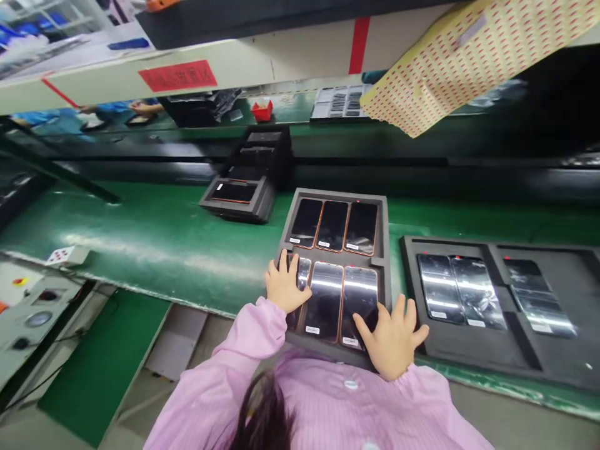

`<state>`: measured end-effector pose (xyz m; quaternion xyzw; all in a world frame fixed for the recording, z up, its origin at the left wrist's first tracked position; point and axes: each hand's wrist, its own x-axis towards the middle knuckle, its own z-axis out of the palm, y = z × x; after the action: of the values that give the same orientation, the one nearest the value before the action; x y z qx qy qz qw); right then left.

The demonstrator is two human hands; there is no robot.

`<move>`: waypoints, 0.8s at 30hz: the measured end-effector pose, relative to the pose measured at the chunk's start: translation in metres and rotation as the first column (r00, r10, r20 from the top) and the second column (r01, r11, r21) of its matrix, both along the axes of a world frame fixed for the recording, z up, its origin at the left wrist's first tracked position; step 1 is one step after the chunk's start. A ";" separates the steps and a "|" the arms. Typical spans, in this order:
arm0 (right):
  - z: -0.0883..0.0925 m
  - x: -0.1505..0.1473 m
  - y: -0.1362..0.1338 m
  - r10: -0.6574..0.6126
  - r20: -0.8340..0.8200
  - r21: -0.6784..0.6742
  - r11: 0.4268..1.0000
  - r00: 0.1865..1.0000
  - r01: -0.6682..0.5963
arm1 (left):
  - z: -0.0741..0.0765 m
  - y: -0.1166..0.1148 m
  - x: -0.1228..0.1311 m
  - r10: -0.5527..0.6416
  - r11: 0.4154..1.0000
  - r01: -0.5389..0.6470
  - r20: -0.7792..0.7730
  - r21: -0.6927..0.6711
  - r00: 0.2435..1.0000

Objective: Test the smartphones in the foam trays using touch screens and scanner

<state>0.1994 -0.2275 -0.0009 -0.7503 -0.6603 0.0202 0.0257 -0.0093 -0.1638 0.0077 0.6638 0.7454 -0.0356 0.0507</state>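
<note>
A dark grey foam tray (384,232) in front of me holds two rows of three phones with black screens and orange edges. My left hand (285,284) lies over the near-left phone (304,270), fingers spread, hiding much of it. Spread out too, my right hand (394,336) is at the tray's right side. Its thumb reaches over the near-right phone (360,300). Between the hands is the near-middle phone (324,300), with a small white label at its lower edge. Neither hand grips anything.
A second foam tray (497,350) with three phones sits to the right. Behind left stands a stack of dark trays (269,203) holding phones. A white box with red dots (68,255) is near the left edge. A yellow dotted sheet (435,87) hangs from the shelf (300,53).
</note>
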 end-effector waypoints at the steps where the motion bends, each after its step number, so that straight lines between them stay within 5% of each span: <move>1: -0.002 -0.004 0.000 -0.038 -0.004 -0.001 0.999 0.999 0.038 | 0.000 0.000 0.000 0.004 1.000 -0.004 0.007 0.010 1.000; 6: -0.011 -0.015 0.008 -0.168 -0.095 0.044 0.984 0.981 0.173 | -0.003 0.002 0.002 0.063 0.996 -0.065 0.033 0.057 0.997; 19: -0.017 -0.013 0.008 -0.224 -0.279 0.200 0.937 0.934 0.285 | 0.001 -0.003 -0.004 -0.027 0.986 -0.006 0.198 0.165 0.980; 22: -0.005 -0.012 0.015 -0.133 -0.240 0.161 0.971 0.962 0.174 | 0.004 -0.003 0.013 -0.238 0.962 0.203 0.194 0.182 0.952; 24: 0.005 -0.010 0.028 -0.030 -0.190 0.067 0.997 0.981 0.043 | 0.002 0.001 0.027 -0.438 0.898 0.412 0.229 0.153 0.869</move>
<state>0.1897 -0.1995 0.0038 -0.7557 -0.6412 0.0675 0.1153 0.0174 -0.1627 0.0094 0.8122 0.5686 0.0779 0.1051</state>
